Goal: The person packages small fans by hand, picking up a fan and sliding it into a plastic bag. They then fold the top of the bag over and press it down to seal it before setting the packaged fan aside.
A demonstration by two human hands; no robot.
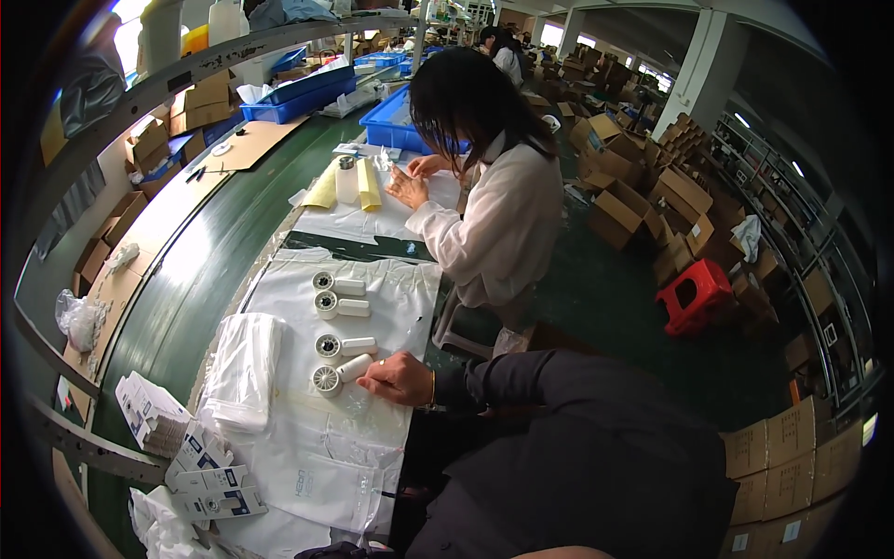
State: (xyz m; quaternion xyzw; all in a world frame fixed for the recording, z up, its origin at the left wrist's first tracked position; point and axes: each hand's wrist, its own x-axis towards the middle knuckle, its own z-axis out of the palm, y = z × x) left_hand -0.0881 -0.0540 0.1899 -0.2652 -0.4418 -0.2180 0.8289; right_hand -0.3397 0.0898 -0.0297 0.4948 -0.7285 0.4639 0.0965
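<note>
My right hand [399, 377], in a dark sleeve and wearing a ring and a bracelet, is closed at the handle end of a white handheld fan [327, 380]. This fan lies on the white sheet covering the worktop [349, 429], its round grille facing up. Beyond it, several similar fans lie in a row, among them one white fan [329, 346] close by and another [326, 302] farther off. Their handles point right. A folded stack of white plastic bags [244, 368] rests left of the row. My left hand is out of view; a bit of dark sleeve shows at the lower edge.
Printed cartons [154, 410] and flat box pieces [219, 480] lie at the near left. A green conveyor belt [186, 252] runs along the left. A co-worker [503, 205] handles small parts ahead, near a blue bin [391, 121]. A red stool [697, 296] stands at the right.
</note>
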